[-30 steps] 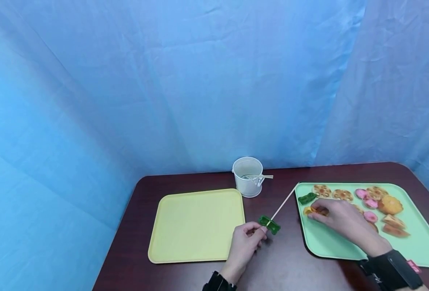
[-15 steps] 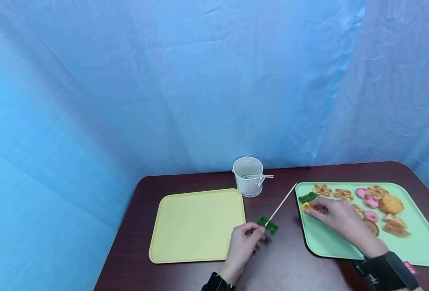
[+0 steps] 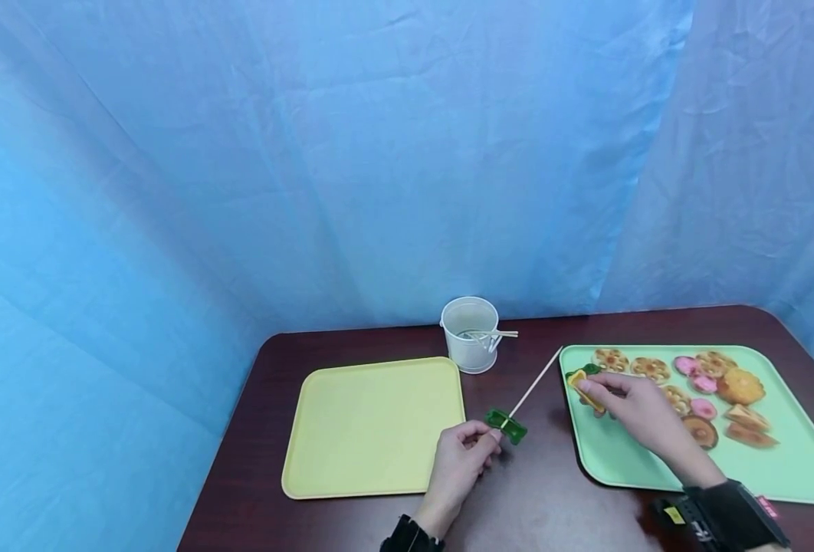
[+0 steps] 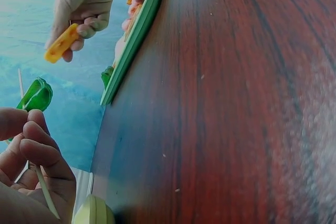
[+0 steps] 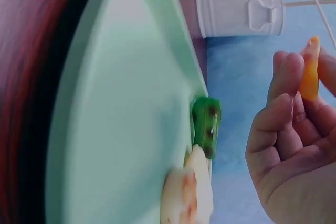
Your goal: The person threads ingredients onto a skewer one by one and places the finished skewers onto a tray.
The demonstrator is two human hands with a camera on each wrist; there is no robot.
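Closest in, pinched between thumb and curled fingers of the left grip (image 3: 461, 465): a thin pale skewer (image 3: 536, 381), angled up and away, with a glossy green piece (image 3: 506, 426) apparently threaded on it just past the fingertips. Likely light and stiff but easy to snap; best held low on the shaft. Just left, on the dark bench (image 3: 538, 468), a yellow tray (image 3: 372, 437). Farther right, pinched by thumb and fingertips of the right grip (image 3: 638, 410) and held above the left side of a green tray (image 3: 607, 460): a yellow-orange piece (image 3: 578, 379). Probably light and smooth, perhaps slippery, with softness hard to judge; best taken by the edges. Beyond, on the green tray, pink slices (image 3: 704, 409), a golden piece (image 3: 741, 388) and browned patterned slices (image 3: 651, 371). Toward the back, a white bucket (image 3: 472, 354) with spare sticks (image 3: 507, 334) poking out; behind everything, a blue curtain (image 3: 448, 153).
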